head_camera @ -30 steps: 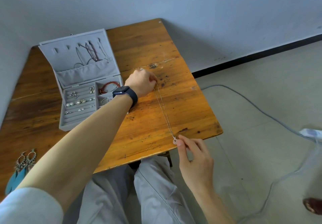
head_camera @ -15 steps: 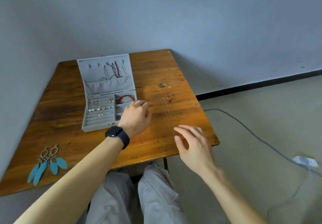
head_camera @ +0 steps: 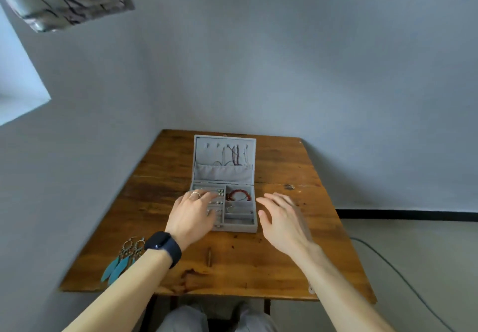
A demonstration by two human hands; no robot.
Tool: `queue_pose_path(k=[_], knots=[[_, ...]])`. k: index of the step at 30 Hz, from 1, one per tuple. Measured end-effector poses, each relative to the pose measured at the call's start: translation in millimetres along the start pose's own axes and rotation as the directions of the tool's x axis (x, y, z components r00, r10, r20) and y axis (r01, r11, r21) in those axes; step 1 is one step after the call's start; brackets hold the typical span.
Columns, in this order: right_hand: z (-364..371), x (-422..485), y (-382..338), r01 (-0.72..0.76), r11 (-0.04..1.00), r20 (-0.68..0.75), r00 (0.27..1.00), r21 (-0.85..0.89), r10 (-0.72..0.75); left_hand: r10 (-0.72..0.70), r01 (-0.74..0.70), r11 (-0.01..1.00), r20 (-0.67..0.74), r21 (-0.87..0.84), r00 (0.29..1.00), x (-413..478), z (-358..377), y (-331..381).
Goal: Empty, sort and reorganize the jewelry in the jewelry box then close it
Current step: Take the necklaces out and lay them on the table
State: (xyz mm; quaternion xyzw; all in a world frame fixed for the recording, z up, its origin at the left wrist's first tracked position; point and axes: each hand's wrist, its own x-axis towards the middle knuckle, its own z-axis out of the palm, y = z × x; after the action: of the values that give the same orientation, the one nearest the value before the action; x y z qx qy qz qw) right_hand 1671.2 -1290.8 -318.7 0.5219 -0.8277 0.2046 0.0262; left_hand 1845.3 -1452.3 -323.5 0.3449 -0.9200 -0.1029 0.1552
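Observation:
A grey jewelry box [head_camera: 240, 227] stands open in the middle of the wooden table [head_camera: 284, 262]. Its raised lid [head_camera: 224, 159] holds several hanging necklaces. A red bead bracelet [head_camera: 239, 194] lies in the upper right compartment, and small earrings sit in the ring rows on the left. My left hand [head_camera: 192, 214], with a ring and a dark wristwatch, lies flat over the left rows with straight fingers. My right hand [head_camera: 283, 219] hovers just right of the box, fingers relaxed and empty. The thin necklace on the table is hidden behind my right hand.
A pair of teal feather earrings [head_camera: 121, 262] lies near the table's front left edge. Grey walls close in behind and to the left. A grey cable [head_camera: 403, 277] runs over the floor at the right.
The view swung left and up, centring on the box. My left hand moved onto the box's left rows. My right hand let go of the thin necklace and came beside the box.

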Motion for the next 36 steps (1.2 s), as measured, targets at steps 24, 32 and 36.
queue_pose_path(k=[24,32,36], knots=[[56.8,211.6,-23.6,-0.175,0.98,-0.15,0.976,-0.098,0.16,-0.273,0.273,0.733,0.098,-0.623,0.957,163.0,14.1,-87.7],[62.1,216.7,-38.5,-0.136,0.98,-0.262,0.96,-0.148,0.094,-0.247,0.239,0.706,0.085,-0.667,0.965,160.1,21.7,-94.0],[64.5,220.6,-39.1,-0.091,0.978,-0.278,0.96,-0.186,0.037,-0.238,0.222,0.714,0.068,-0.664,0.969,160.8,21.4,-94.8]])
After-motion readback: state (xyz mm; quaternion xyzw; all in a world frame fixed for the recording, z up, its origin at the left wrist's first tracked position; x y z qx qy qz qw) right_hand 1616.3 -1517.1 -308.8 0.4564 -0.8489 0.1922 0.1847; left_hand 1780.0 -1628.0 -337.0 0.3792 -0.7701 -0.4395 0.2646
